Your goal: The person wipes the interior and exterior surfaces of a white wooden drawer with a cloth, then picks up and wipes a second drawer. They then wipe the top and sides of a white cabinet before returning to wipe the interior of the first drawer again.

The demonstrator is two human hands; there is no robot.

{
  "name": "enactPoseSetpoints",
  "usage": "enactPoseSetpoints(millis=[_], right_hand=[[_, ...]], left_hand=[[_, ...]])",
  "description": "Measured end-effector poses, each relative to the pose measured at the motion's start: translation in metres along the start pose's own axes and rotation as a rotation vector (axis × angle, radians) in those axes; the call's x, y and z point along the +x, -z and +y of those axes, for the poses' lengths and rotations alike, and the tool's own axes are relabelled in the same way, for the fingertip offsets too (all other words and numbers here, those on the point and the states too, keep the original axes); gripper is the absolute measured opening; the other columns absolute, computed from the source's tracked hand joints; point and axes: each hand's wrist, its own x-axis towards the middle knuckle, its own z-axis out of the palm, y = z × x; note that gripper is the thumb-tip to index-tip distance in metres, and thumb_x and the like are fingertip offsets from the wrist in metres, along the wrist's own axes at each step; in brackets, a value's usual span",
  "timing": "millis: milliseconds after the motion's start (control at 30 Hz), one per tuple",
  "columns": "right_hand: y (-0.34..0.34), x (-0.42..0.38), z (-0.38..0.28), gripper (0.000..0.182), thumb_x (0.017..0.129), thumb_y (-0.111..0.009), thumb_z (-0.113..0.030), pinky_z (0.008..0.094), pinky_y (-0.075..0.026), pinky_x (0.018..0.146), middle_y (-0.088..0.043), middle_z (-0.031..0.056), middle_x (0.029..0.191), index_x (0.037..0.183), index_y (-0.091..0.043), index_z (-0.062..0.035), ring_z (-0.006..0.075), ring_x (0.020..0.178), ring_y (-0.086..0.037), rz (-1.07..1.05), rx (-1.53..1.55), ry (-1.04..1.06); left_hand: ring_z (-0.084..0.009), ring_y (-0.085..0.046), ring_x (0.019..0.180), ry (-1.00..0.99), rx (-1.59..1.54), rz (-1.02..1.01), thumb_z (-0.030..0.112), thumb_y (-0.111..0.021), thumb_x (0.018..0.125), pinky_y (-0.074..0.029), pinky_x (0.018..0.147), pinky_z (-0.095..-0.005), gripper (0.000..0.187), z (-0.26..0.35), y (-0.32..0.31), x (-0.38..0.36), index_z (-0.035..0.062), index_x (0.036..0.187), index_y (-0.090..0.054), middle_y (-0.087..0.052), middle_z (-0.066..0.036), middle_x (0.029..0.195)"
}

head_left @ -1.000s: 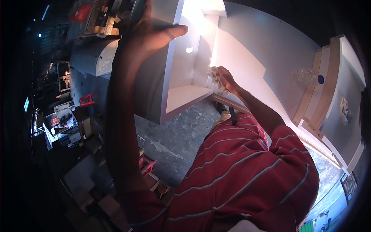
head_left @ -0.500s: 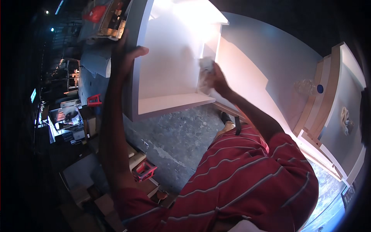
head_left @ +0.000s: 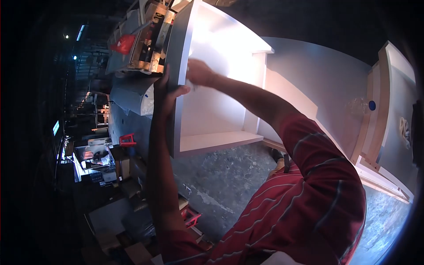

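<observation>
A white open-fronted cabinet point(head_left: 221, 148) with grey outer sides stands before me, brightly lit inside. My left hand point(head_left: 170, 95) grips the edge of its left side panel, thumb over the front edge and fingers along the outer face. Just above that thumb, my right hand point(head_left: 201, 73) is closed against the panel's inner face, the forearm crossing in front of the opening. The whitish wad, likely a cloth, seen in my right hand a moment ago is hidden by the fingers and glare.
A large pale panel point(head_left: 309, 70) extends to the right of the cabinet. Beyond it are a clear bottle with a blue cap point(head_left: 372, 105) and a crumpled cloth point(head_left: 404, 131). Red stools point(head_left: 127, 140) and a wooden pallet-like frame point(head_left: 154, 39) stand left. The floor point(head_left: 216, 176) is grey concrete.
My right hand has swept left from the cabinet's right inner side to its left panel, close to my left hand. My left hand stays on the panel edge while the whole view has shifted.
</observation>
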Motion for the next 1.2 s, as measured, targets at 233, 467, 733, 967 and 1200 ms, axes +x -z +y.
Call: enactPoseSetpoints(millis=[233,467,733,967,1200], right_hand=[[0.031,0.037,0.068,0.025,0.087,-0.046,-0.014,0.0371,-0.048,0.082,-0.046,0.0216,0.114,0.108,-0.056,-0.0044,0.0348,0.098,-0.055,0.331,-0.258,-0.123],[0.025,-0.016,0.058,0.022,0.087,-0.049,-0.015,0.0373,-0.048,0.085,-0.042,0.0187,0.120,0.106,-0.057,-0.0071,0.0330,0.099,-0.056,0.067,-0.158,-0.216],[0.030,0.002,0.060,0.008,0.087,-0.053,-0.015,0.0415,-0.050,0.070,-0.054,0.0124,0.105,0.091,-0.055,-0.0080,0.0344,0.080,-0.059,0.276,-0.124,-0.110],[0.046,0.013,0.096,0.026,0.086,-0.044,-0.015,0.0421,-0.047,0.080,-0.060,0.0171,0.102,0.107,-0.056,-0.0047,0.0361,0.091,-0.058,0.345,0.031,-0.614],[0.130,0.013,0.040,0.017,0.091,-0.045,-0.003,0.0262,-0.049,0.070,-0.064,0.0070,0.085,0.100,-0.058,0.0014,0.0117,0.079,-0.059,0.661,0.057,0.123]], left_hand=[[-0.0153,-0.057,0.073,0.056,-0.039,-0.004,0.015,-0.071,0.061,-0.047,0.070,-0.0267,0.063,0.008,-0.022,0.023,-0.0089,0.117,-0.051,-0.059,-0.008,0.080],[-0.0166,-0.057,0.068,0.008,0.040,0.009,0.015,-0.069,0.062,-0.046,0.071,-0.0275,0.063,-0.005,-0.014,0.024,-0.0095,0.116,-0.050,-0.059,-0.010,0.077],[-0.0180,-0.056,0.068,0.099,-0.044,-0.032,0.017,-0.068,0.061,-0.046,0.070,-0.0279,0.059,-0.008,-0.006,0.022,-0.0093,0.111,-0.052,-0.058,-0.012,0.078],[-0.0249,-0.059,0.091,0.125,0.066,-0.004,0.022,-0.073,0.058,-0.046,0.082,-0.0310,0.091,-0.005,-0.012,0.018,-0.0051,0.135,-0.033,-0.060,-0.021,0.100],[-0.0316,-0.051,0.110,0.145,0.244,0.129,0.032,-0.073,0.060,-0.039,0.095,-0.0364,0.091,0.025,-0.027,0.003,-0.0026,0.135,-0.036,-0.051,-0.024,0.120]])
